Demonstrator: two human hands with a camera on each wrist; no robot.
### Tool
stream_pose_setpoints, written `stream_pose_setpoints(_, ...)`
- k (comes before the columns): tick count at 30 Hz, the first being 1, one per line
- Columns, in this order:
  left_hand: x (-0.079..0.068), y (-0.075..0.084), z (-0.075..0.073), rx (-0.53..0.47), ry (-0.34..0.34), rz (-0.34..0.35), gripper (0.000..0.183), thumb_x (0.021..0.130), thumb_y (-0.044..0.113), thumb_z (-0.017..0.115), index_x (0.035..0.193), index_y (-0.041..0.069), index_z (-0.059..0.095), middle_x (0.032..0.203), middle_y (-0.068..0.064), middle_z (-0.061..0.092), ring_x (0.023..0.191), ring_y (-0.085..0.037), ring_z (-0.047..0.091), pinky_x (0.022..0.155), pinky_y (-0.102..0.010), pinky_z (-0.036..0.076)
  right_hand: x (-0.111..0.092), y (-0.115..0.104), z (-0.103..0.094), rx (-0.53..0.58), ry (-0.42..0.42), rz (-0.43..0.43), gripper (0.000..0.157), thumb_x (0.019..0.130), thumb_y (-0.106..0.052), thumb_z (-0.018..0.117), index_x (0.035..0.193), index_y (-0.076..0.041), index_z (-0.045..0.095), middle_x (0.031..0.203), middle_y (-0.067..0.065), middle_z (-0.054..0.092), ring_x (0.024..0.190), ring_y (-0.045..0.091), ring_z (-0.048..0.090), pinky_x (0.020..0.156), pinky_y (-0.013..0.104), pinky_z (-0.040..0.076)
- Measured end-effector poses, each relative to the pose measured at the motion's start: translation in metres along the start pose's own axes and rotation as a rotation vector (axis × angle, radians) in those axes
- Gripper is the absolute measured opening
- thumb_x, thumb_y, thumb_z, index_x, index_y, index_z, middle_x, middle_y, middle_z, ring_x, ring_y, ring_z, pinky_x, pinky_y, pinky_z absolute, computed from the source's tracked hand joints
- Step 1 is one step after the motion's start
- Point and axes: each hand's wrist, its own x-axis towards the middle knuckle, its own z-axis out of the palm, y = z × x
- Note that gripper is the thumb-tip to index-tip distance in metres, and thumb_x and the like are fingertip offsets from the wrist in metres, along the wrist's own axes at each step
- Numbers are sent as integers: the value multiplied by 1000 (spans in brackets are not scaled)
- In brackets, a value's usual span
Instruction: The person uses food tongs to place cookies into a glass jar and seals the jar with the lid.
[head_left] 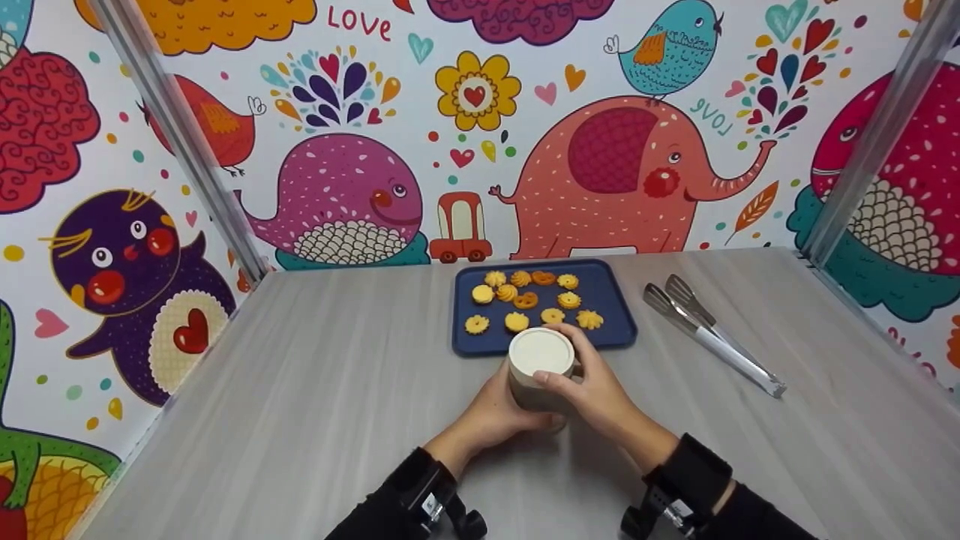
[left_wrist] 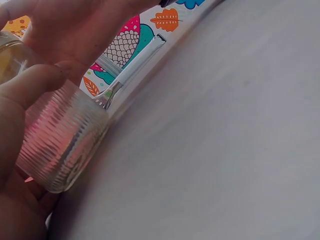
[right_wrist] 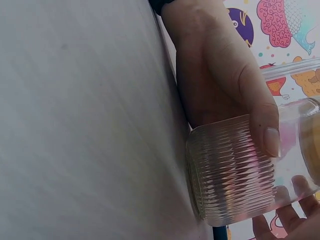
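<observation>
In front of the tray, both hands are around a ribbed clear glass jar (head_left: 536, 396) with a round cream lid (head_left: 541, 349). My left hand (head_left: 491, 409) wraps the jar's lower side, its thumb (right_wrist: 265, 127) lying across the ribbed glass in the right wrist view. Higher up, my right hand (head_left: 604, 386) grips the lid from the right, thumb at its near edge and fingers at its far side. The glass jar (left_wrist: 65, 135) looks see-through in the left wrist view, and its base is close to the tabletop. Its inside is hard to make out.
Behind the jar lies a dark blue tray (head_left: 619, 319) bearing several biscuits (head_left: 477, 324) and small pretzels (head_left: 526, 301). Metal tongs (head_left: 712, 341) lie to the right on the grey wood-grain table (head_left: 322, 390). Cartoon-printed walls (head_left: 465, 150) stand at the back and sides.
</observation>
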Motion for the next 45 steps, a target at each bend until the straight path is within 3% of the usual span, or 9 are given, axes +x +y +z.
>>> stream_pose_setpoints(9, 0, 0, -3, -13, -11, -15, 115, 74, 25, 98, 166, 19, 29, 159, -3, 48, 144, -21, 47, 121, -50, 36, -2, -1, 3, 32, 0, -22, 74, 92, -21, 81, 155, -10, 43, 151, 11, 54, 140, 28, 49, 115, 57, 35)
stream_pose_setpoints(16, 1, 1, -1, -1, -16, -1, 114, 75, 24, 97, 166, 18, 29, 159, -3, 48, 145, -20, 46, 122, -49, 34, -4, -1, 6, -29, 45, 4, 84, 87, -26, 88, 152, -13, 37, 145, 14, 53, 134, 28, 52, 110, 54, 39)
stream_pose_setpoints(40, -1, 1, 0, 16, 3, 9, 113, 74, 21, 98, 165, 17, 31, 156, -5, 51, 142, -22, 49, 118, -47, 39, -3, 1, 5, -37, 51, 15, 75, 89, -25, 87, 148, -12, 41, 144, 12, 56, 129, 28, 55, 106, 50, 42)
stream_pose_setpoints(45, 0, 0, -1, 0, -6, -2, 114, 75, 24, 98, 166, 20, 30, 157, -3, 50, 142, -21, 48, 119, -48, 39, -2, 0, 4, -21, 43, 7, 71, 90, -21, 85, 148, -11, 44, 144, 12, 57, 131, 29, 55, 110, 54, 40)
